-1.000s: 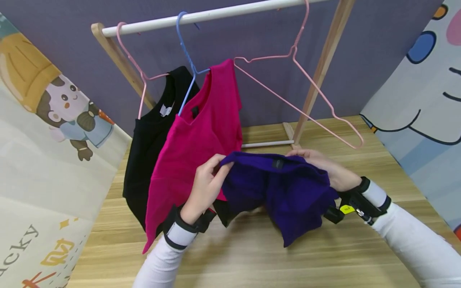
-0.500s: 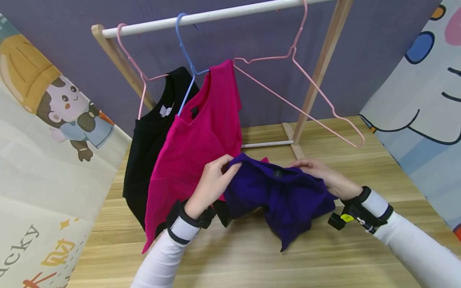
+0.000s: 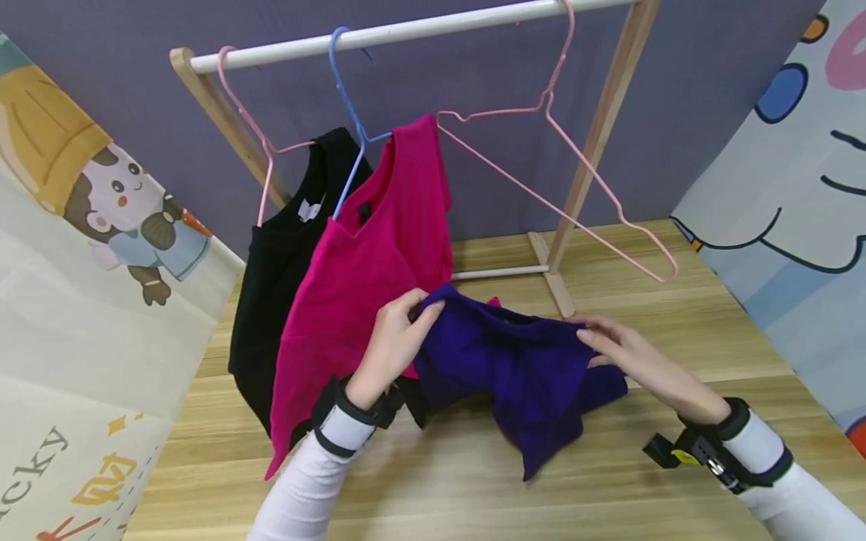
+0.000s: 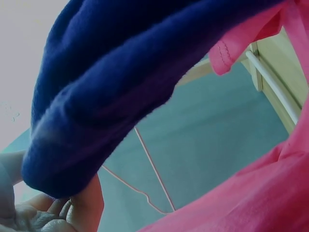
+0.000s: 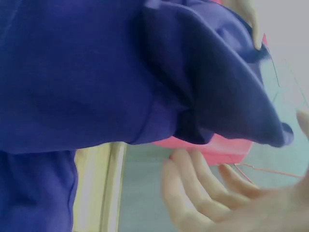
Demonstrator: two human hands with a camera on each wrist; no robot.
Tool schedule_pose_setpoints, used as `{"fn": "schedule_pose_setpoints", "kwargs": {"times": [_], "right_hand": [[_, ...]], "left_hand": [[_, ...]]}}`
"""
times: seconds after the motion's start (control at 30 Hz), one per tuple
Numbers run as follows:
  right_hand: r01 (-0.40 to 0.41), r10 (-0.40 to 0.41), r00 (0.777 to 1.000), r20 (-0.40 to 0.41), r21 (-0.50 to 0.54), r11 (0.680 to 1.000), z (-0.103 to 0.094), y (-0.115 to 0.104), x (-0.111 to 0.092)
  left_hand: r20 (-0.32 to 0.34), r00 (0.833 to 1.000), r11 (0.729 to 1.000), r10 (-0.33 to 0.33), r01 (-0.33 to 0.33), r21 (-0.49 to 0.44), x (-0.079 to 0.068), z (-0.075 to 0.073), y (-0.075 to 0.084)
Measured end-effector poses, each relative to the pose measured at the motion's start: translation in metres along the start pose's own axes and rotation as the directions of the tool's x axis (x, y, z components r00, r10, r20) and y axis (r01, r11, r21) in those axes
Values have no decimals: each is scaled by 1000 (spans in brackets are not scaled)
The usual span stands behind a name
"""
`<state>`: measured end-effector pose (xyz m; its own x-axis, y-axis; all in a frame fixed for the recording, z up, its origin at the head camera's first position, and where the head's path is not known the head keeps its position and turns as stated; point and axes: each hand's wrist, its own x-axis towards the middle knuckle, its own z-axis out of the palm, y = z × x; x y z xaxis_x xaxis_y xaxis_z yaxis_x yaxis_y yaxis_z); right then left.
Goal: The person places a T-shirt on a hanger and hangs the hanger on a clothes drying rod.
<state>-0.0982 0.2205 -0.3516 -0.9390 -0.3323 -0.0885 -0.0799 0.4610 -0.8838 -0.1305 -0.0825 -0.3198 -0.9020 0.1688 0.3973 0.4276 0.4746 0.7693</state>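
A dark purple garment [image 3: 487, 353] hangs bunched over the table, its upper edge stretched out and its lower corner drooping. My left hand [image 3: 389, 342] pinches that edge at its left end; in the left wrist view the garment [image 4: 106, 106] folds over the fingers. At the other end is my right hand [image 3: 629, 353], thumb and fingers apart beside the edge. The right wrist view shows this right hand [image 5: 207, 198] with spread fingers below the cloth and nothing between them. A pink sleeveless top [image 3: 365, 285] hangs just behind my left hand.
A white rail [image 3: 433, 28] on wooden posts carries the hangers. A black sleeveless top [image 3: 271, 300] hangs at left on a pink hanger, the pink top on a blue hanger [image 3: 357, 120]. A bare pink hanger [image 3: 588, 161] hangs at right. Wooden table [image 3: 690, 315] lies below.
My right hand has let go of the garment's right part and drawn back to the right. The garment's right side has sagged; my left hand keeps its pinch.
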Motion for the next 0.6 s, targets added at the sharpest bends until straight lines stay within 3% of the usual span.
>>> {"fn": "schedule_pose_setpoints", "kwargs": {"times": [0.13, 0.2, 0.37, 0.47, 0.6], "right_hand": [[29, -19, 995, 102, -99, 995, 13, 4, -8], [88, -72, 989, 129, -120, 989, 20, 7, -8], [123, -121, 992, 20, -172, 977, 26, 11, -2], [75, -83, 996, -42, -168, 983, 21, 11, 1], [-16, 8, 998, -66, -122, 992, 9, 8, 2]], "left_hand": [[-18, 1000, 1000, -11, 11, -13, -1, -1, -1], [-23, 1000, 1000, -13, 12, -22, -1, -2, 0], [-31, 999, 999, -19, 17, -44, -1, -8, -1], [-45, 999, 998, -27, 25, -55, 1, -14, -4], [-88, 996, 997, -23, 17, -70, 2, -23, -10]]}}
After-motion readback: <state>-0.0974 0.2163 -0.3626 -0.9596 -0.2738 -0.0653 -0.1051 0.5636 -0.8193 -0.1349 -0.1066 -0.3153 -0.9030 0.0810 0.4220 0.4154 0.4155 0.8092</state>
